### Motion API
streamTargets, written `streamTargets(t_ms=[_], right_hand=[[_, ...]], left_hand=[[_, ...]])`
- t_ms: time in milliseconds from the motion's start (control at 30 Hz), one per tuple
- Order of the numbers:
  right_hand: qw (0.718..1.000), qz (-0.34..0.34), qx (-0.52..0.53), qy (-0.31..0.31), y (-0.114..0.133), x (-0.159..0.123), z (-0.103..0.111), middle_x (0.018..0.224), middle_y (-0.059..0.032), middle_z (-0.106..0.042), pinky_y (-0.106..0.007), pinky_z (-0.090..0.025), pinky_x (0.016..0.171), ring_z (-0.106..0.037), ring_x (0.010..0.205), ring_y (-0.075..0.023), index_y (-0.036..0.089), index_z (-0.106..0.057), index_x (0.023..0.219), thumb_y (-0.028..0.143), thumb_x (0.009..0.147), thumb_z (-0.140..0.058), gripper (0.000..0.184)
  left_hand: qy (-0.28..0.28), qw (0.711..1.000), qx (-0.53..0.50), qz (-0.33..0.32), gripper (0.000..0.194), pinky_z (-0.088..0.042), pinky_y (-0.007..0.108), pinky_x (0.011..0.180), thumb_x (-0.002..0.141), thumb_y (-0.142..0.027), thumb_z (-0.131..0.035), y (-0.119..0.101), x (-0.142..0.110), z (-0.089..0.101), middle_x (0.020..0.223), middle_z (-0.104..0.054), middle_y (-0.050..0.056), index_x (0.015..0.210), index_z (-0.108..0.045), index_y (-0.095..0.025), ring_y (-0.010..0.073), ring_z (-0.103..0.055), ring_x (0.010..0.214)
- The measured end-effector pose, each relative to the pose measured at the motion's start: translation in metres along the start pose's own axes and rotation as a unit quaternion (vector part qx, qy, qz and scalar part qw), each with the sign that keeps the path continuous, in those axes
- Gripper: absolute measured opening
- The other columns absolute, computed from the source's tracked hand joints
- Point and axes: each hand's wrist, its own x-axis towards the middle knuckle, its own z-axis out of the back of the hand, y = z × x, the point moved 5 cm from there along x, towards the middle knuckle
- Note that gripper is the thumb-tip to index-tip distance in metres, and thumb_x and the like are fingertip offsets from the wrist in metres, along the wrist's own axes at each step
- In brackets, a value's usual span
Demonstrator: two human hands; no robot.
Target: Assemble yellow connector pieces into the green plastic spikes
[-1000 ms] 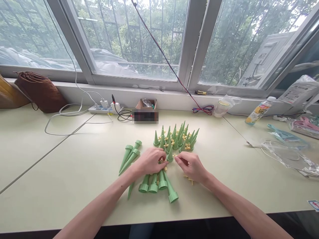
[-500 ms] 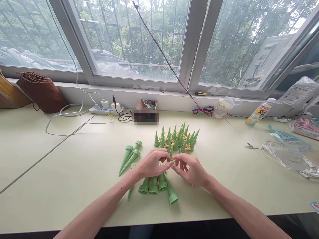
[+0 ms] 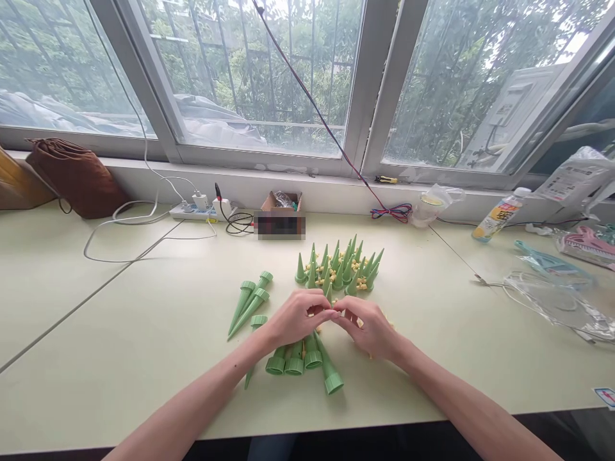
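Note:
My left hand [image 3: 302, 315] and my right hand [image 3: 366, 325] meet over the table, thumbs and fingertips pinched together. What they hold between the fingertips is too small and covered to make out. Just behind the fingertips rises a green watering spike [image 3: 329, 292]; its base is hidden. Beyond the hands stands a cluster of upright green spikes [image 3: 339, 276] with small yellow valve fittings [image 3: 362, 283] among them. Below my left hand several loose green spikes [image 3: 332, 382] lie with their wide open ends toward me. More lie to the left, such as a ribbed-cap spike [image 3: 247, 314].
Along the back stand a power strip [image 3: 185, 211], a small cardboard box [image 3: 281, 203] and a coiled red-blue cable [image 3: 391, 212]. At right are a bottle [image 3: 500, 216], a teal dustpan [image 3: 548, 259] and clear plastic bags [image 3: 552, 301]. A brown drawstring bag [image 3: 79, 179] rests at left.
The fingertips of both hands have come closer and now touch. The spikes on the table look unmoved.

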Motion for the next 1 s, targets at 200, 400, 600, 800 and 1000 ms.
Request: streamTargets(t_ms=[200,400,600,800,1000], right_hand=[[1.000,0.000,-0.010,0.000,0.002,0.001,0.002,0.076,-0.0018,-0.063,-0.024,-0.043,0.056,-0.050,0.057,-0.0113,0.019,-0.064,0.095,0.033,0.101,-0.050,0.021],[0.999,0.000,0.011,-0.052,0.003,0.002,0.008,0.075,-0.0022,-0.064,-0.024,-0.046,0.052,-0.051,0.054,-0.0112,0.019,-0.062,0.095,0.028,0.097,-0.054,0.013],[0.987,-0.018,0.023,-0.155,0.007,0.001,0.021,0.076,-0.0014,-0.063,-0.025,-0.049,0.051,-0.054,0.050,-0.0099,0.020,-0.061,0.090,0.024,0.094,-0.057,0.006],[0.976,-0.054,0.029,-0.211,0.001,-0.001,0.026,0.079,-0.0014,-0.063,-0.025,-0.049,0.048,-0.054,0.049,-0.0098,0.020,-0.061,0.091,0.026,0.092,-0.059,0.006],[0.977,-0.070,0.027,-0.200,-0.002,-0.001,0.025,0.088,-0.0038,-0.065,-0.027,-0.050,0.050,-0.054,0.051,-0.0102,0.021,-0.064,0.096,0.028,0.094,-0.057,0.009]], left_hand=[[-0.004,1.000,0.024,-0.014,0.036,-0.032,0.022,0.050,0.095,-0.034,-0.055,-0.003,0.000,0.001,0.059,-0.050,-0.002,0.066,-0.062,-0.015,0.0089,-0.039,0.052],[-0.085,0.994,0.066,-0.015,0.045,-0.031,0.023,0.052,0.100,-0.035,-0.045,0.000,-0.001,0.009,0.056,-0.048,-0.002,0.061,-0.054,-0.015,0.0093,-0.038,0.052],[-0.140,0.986,0.085,0.013,0.026,-0.036,0.022,0.052,0.099,-0.034,-0.048,0.001,-0.002,0.014,0.058,-0.055,-0.004,0.088,-0.062,-0.016,0.0090,-0.042,0.049],[-0.102,0.990,0.098,0.009,0.022,-0.040,0.023,0.055,0.091,-0.028,-0.057,0.000,-0.002,0.010,0.070,-0.060,-0.002,0.108,-0.062,-0.016,0.0102,-0.046,0.053],[-0.033,0.988,0.147,0.020,0.020,-0.041,0.025,0.058,0.093,-0.035,-0.059,0.006,0.000,0.003,0.079,-0.062,0.001,0.096,-0.065,-0.017,0.0118,-0.050,0.058]])
